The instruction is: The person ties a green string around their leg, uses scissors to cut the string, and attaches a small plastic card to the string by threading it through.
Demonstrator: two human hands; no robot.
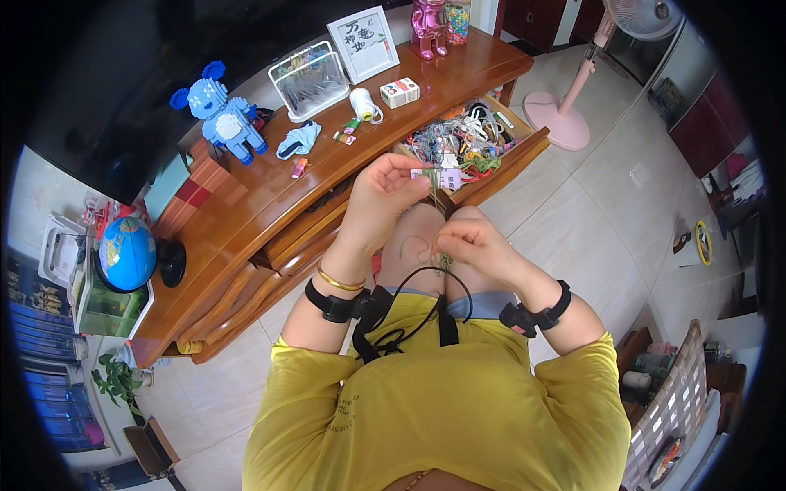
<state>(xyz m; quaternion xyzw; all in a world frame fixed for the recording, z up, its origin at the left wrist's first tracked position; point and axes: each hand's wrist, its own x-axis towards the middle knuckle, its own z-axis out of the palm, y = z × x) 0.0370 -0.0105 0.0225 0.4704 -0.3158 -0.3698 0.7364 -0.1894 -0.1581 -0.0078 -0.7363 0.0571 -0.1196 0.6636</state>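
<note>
My left hand, in the head view, pinches a small printed card with green thread wound round it. A strand runs down from the card to my right hand, whose thumb and fingers are pressed together on it. Below those fingers a loose bunch of green thread hangs over my lap. A dark, curved strand shows against my thigh. Just beyond the card, a pulled-out drawer holds a tangle of cords and cables.
The wooden cabinet carries a thread spool, small wound cards, a blue cloth item, a small box, a blue brick-built bear and a globe. A pink fan stands beyond the drawer.
</note>
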